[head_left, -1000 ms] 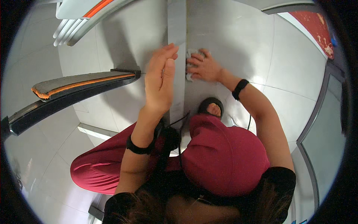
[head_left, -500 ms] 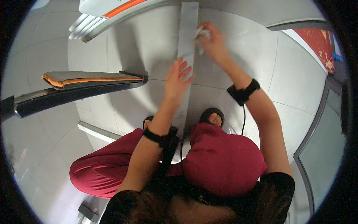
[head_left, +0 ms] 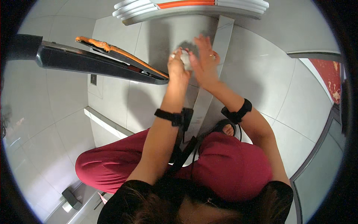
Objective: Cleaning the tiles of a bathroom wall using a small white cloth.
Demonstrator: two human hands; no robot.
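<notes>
A crumpled white wad (head_left: 186, 61), which looks like a cloth or tissue, sits between my hands. My left hand (head_left: 178, 70) has its fingers curled round it. Close on its right is my right hand (head_left: 207, 67), fingers spread and slightly blurred, with a ring on one finger; it seems to hold nothing. Both hands are above the floor beside a long grey stone strip (head_left: 224, 35), which runs from the far side down toward my foot.
A long black bar (head_left: 100, 63) with an orange-edged pad juts in from the left, its tip near my left wrist. White ribbed edges with an orange band (head_left: 186, 4) stand at the far side. A grey-framed panel (head_left: 320, 168) is at the right. A sandalled foot (head_left: 228, 130) is beside the strip.
The white wad has passed from my right hand to my left. My right hand has come in toward my left and opened. The view has shifted, so the bar and strip appear tilted differently.
</notes>
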